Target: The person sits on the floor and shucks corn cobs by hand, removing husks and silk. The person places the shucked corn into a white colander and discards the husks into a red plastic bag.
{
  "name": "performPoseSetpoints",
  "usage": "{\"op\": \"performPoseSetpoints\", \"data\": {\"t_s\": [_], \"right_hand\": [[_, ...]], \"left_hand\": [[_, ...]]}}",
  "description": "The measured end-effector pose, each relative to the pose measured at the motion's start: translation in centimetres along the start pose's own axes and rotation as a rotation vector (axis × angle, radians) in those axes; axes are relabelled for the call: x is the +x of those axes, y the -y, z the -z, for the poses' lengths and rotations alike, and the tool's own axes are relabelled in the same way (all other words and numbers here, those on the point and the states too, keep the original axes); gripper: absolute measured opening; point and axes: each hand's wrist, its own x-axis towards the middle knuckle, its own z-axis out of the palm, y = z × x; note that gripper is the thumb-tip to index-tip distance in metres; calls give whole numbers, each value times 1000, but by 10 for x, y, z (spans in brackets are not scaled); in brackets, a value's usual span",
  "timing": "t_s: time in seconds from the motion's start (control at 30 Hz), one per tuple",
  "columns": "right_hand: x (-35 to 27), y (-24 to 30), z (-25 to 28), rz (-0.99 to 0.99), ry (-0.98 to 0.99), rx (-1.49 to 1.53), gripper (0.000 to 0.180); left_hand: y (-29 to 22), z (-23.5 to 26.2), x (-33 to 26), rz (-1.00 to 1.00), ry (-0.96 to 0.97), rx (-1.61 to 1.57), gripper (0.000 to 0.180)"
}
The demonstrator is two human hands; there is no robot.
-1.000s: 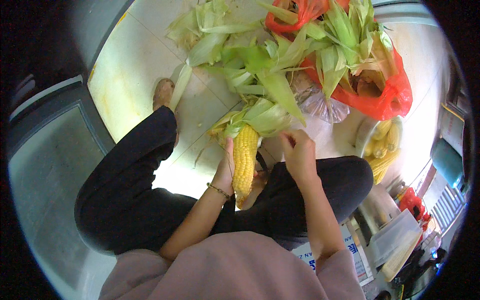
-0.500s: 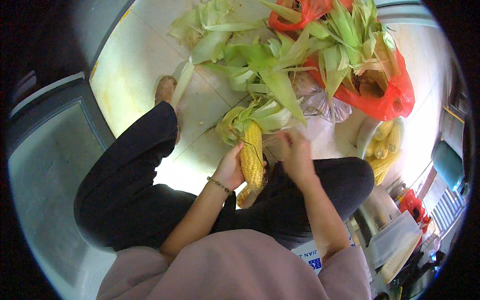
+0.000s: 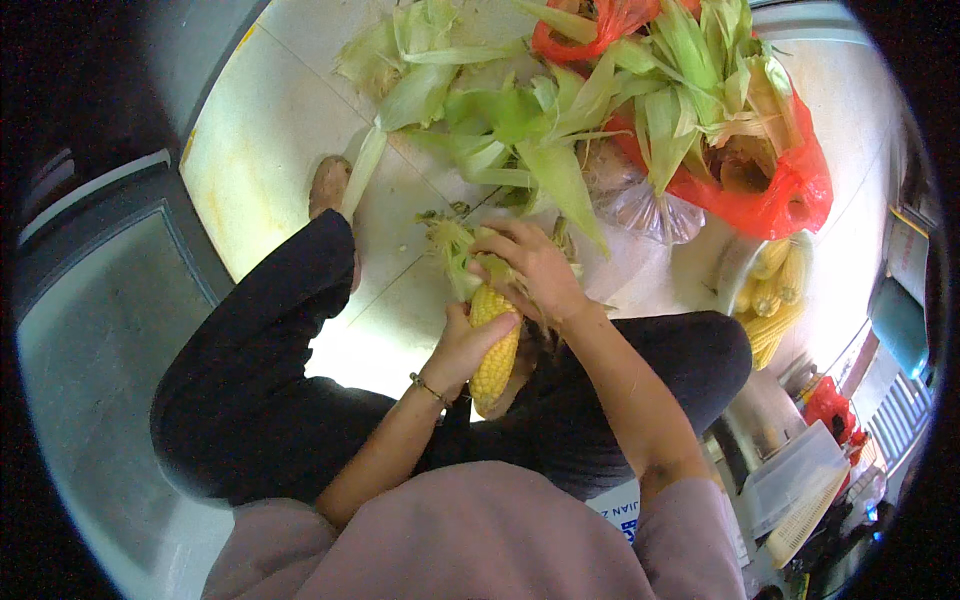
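A bare yellow ear of corn [image 3: 493, 362] is gripped in my left hand [image 3: 462, 350], tilted between my legs with its lower end toward me. My right hand [image 3: 535, 268] is closed around the green husk [image 3: 455, 250] at the far end of the ear, its fingers curled over the leaves. Part of that husk and the stalk end are hidden under the fingers. Beyond, a heap of loose green husks [image 3: 510, 115] lies on the floor.
A red plastic bag [image 3: 805, 175] holding husks stands at the far right, beside a clear plastic bag [image 3: 655, 212]. Husked corn [image 3: 768, 290] fills a bowl beyond my right knee. A grey-framed panel [image 3: 110, 300] is at left; a clear plastic bin [image 3: 795, 475] lies at right.
My right hand has come left and closed over the husk at the ear's far end. The leaves spread around that end are now gathered under it. My left hand still grips the ear.
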Motion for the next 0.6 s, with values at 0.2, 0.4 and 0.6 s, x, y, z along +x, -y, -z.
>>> {"op": "performPoseSetpoints", "data": {"t_s": [0.2, 0.4, 0.6], "right_hand": [[8, 7, -1, -188, -160, -61, 24], [-5, 20, -2, -316, -250, 95, 15], [-1, 1, -15, -697, -227, 197, 21]], "left_hand": [[-19, 10, -27, 206, 232, -574, 62], [-8, 9, -17, 405, 621, -864, 61], [-2, -1, -10, 434, 577, -932, 48]]}}
